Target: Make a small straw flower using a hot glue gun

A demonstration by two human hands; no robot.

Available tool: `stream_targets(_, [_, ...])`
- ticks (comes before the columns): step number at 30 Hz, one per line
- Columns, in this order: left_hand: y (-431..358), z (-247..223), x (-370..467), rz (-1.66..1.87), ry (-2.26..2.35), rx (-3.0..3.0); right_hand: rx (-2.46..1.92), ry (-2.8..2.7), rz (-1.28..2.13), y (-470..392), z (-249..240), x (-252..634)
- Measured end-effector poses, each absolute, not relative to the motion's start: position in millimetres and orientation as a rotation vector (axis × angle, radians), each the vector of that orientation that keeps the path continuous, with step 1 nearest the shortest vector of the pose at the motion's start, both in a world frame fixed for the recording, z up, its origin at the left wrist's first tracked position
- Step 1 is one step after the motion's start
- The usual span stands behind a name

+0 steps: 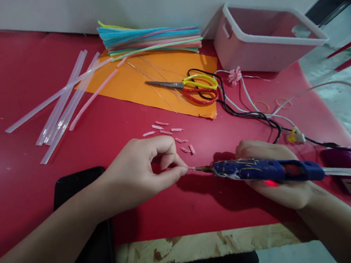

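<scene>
My left hand (148, 166) pinches a short pink pipe cleaner piece (191, 168) between thumb and forefinger. The nozzle of a blue glue gun (248, 170) meets the exposed end of that piece. My right hand (268, 152) is wrapped round the gun, partly hidden beneath its body, and a clear glue stick (345, 171) sticks out of the back. Several short pink pieces (166, 132) lie on the red surface just beyond my left hand.
Scissors (195, 89) rest on orange paper (114, 85), below a pipe cleaner bundle (152, 38). Glue sticks (63, 99) lie left, a black phone (93, 251) under my left forearm. Right: pink bin (260, 52), cables (250, 113), purple power strip (345, 166).
</scene>
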State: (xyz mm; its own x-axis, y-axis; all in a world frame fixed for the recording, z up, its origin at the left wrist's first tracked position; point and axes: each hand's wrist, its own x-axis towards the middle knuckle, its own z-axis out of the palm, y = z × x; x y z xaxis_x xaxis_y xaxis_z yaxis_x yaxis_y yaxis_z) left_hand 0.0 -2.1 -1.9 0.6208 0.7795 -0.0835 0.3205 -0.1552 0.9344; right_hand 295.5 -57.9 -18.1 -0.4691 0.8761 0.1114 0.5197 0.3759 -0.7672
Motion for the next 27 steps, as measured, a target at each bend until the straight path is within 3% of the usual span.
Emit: stream_targets(27, [-2.4,0.8,-0.2,0.507,0.902,1.734,-1.216,-2.123,0.918,-58.5,-17.2,294.8])
